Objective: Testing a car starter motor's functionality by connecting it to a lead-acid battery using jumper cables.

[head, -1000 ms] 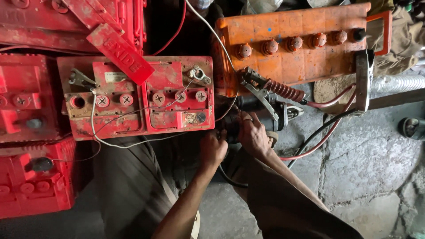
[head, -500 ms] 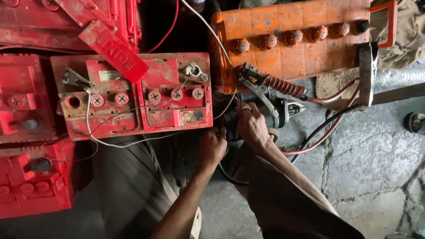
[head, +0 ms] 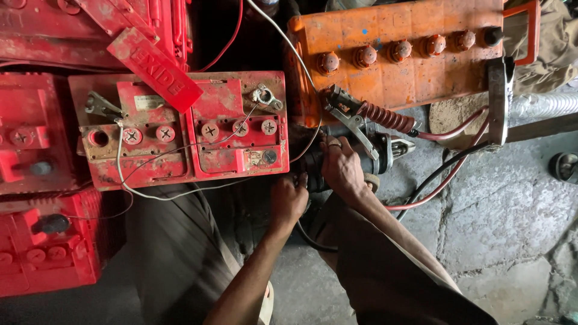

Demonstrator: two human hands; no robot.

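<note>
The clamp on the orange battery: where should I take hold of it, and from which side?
Grip the clamp by its red ribbed handle, coming from the right, probably. The handle juts out free over the floor, while the metal jaws bite at the orange battery edge, close above the right hand.

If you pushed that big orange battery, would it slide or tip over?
Probably neither easily. The orange battery is wide, low and blocky, so it likely feels heavy and stays put. The clamp and red cable on it might tug loose first.

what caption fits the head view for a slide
Both hands, left hand and right hand, grip a dark motor between red battery and orange battery.
</note>
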